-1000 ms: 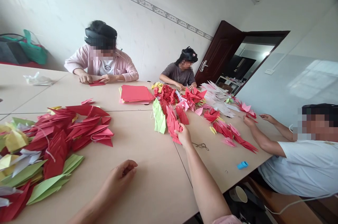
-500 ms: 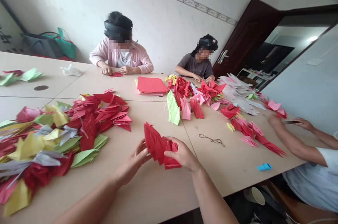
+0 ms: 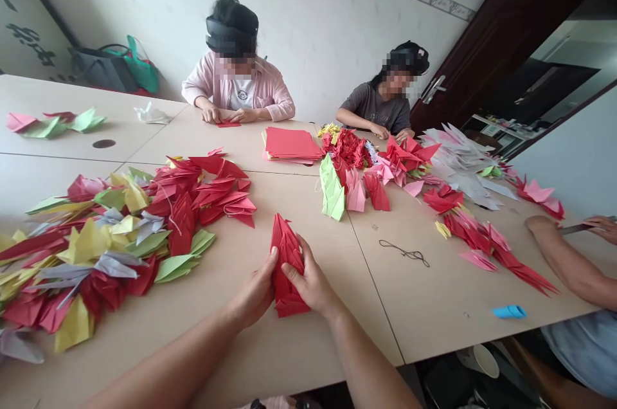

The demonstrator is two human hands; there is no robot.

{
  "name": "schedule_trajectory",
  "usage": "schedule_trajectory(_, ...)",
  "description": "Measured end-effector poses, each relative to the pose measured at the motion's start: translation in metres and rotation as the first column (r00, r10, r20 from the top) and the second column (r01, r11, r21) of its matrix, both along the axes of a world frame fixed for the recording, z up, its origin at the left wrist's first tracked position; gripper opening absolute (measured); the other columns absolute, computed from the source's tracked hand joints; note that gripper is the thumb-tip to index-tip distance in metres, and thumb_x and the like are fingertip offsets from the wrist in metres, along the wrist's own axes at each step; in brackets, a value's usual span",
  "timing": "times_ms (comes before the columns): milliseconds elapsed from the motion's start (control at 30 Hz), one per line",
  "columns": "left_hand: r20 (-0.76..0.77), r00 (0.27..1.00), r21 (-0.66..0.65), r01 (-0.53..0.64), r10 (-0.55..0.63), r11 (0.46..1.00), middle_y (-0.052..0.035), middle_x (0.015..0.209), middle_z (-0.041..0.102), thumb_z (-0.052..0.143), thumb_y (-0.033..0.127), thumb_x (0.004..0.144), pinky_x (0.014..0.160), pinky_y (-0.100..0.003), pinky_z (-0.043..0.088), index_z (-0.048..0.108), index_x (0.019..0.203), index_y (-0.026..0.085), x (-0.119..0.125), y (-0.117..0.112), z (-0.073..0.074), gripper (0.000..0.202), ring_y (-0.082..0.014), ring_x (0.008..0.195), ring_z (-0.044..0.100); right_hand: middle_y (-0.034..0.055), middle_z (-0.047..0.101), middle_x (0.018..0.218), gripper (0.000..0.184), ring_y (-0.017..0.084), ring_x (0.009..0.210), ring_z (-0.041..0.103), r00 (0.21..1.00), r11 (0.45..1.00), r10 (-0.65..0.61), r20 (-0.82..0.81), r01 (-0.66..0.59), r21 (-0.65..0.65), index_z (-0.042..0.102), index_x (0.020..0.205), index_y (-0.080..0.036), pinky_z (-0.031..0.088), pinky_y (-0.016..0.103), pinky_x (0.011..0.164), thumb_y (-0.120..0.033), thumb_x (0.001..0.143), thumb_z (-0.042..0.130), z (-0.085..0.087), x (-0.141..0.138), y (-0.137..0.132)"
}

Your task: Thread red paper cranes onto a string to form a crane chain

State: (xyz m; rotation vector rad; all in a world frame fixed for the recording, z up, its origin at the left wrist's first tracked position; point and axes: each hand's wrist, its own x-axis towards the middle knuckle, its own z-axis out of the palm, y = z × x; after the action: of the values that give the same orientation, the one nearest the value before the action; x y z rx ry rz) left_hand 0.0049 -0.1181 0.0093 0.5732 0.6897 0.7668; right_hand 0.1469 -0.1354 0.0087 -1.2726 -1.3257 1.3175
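A bundle of folded red paper point(image 3: 288, 261) stands upright between my palms, above the table's near side. My left hand point(image 3: 258, 287) presses its left side, thumb along the front. On the right side my right hand point(image 3: 311, 277) wraps it, with the thumb across the front and the fingers behind, partly hidden. To the left lies a large heap of folded paper pieces point(image 3: 130, 229) in red, yellow, green and pale grey. Beyond my hands are a green folded bundle point(image 3: 332, 189) and a pink folded bundle point(image 3: 355, 190).
A stack of red paper sheets point(image 3: 293, 144) lies across the table. Right of my hands are a thin dark cord point(image 3: 405, 251) and a blue tube-like object point(image 3: 509, 311). Two people sit opposite; another person's arm point(image 3: 571, 264) rests at the right. White paper point(image 3: 463, 161) is piled behind.
My hands have drawn together around the red paper bundle, which has turned from slanted to upright and looks more compact. The whole view has shifted, moving the scene rightward.
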Motion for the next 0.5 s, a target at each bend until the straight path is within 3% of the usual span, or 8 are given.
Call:
schedule_trajectory(100,-0.021,1.000,0.033,-0.022,0.023,0.999,-0.0103,0.135,0.058,0.045,0.055,0.092,0.105,-0.043,0.043,0.047,0.137,0.022,0.0014,-0.0012,-0.0001,0.056,-0.0293,0.129,0.048,0.0082,0.045,0.144,0.061,0.022,0.136,0.039,0.998,0.999,-0.013,-0.061,0.016,0.037,0.034,0.142,-0.027,0.033,0.041,0.112,-0.046,0.088,0.058,-0.0004,-0.0015,0.0005)
schedule_trajectory(200,-0.023,1.000,0.124,-0.005,0.008,0.992,-0.0106,0.141,0.052,0.041,0.061,0.090,0.105,-0.045,0.042,0.040,0.141,0.025,-0.0009,-0.0003,0.0021,0.063,-0.0307,0.131,0.045,0.0082,0.053,0.137,0.051,0.022,0.126,0.051,0.991,0.999,-0.019,-0.135,0.026,0.047,0.044,0.134,-0.025,0.041,0.040,0.106,-0.044,0.089,0.057,-0.0002,0.0019,0.0019)
schedule_trajectory(300,-0.036,0.999,0.249,0.022,-0.014,0.968,-0.0100,0.150,0.040,0.061,0.067,0.074,0.103,-0.045,0.044,0.029,0.146,0.031,-0.0028,-0.0023,0.0033,0.086,-0.0336,0.133,0.041,0.0098,0.060,0.127,0.049,0.024,0.113,0.061,0.979,0.998,-0.057,-0.195,0.064,0.029,0.043,0.134,-0.025,0.051,0.040,0.094,-0.044,0.091,0.054,-0.0029,0.0061,0.0040)
schedule_trajectory(400,-0.121,0.993,0.341,0.047,-0.006,0.939,-0.0089,0.156,0.028,0.088,0.042,0.056,0.098,-0.041,0.048,0.016,0.148,0.038,-0.0014,-0.0055,0.0003,0.117,-0.0344,0.135,0.037,0.0097,0.061,0.127,0.049,0.024,0.112,0.062,0.968,0.991,-0.117,-0.220,0.127,0.035,0.042,0.133,-0.025,0.052,0.040,0.093,-0.044,0.090,0.055,-0.0066,0.0081,0.0059)
schedule_trajectory(500,-0.242,0.968,0.364,0.034,0.060,0.931,-0.0127,0.152,0.031,0.081,0.034,0.069,0.088,-0.040,0.052,0.009,0.148,0.037,0.0009,-0.0039,-0.0062,0.107,-0.0321,0.123,0.050,0.0083,0.058,0.131,0.048,0.023,0.119,0.056,0.966,0.986,-0.142,-0.218,0.156,0.050,0.044,0.131,-0.025,0.046,0.040,0.101,-0.045,0.089,0.056,-0.0066,0.0075,0.0051)
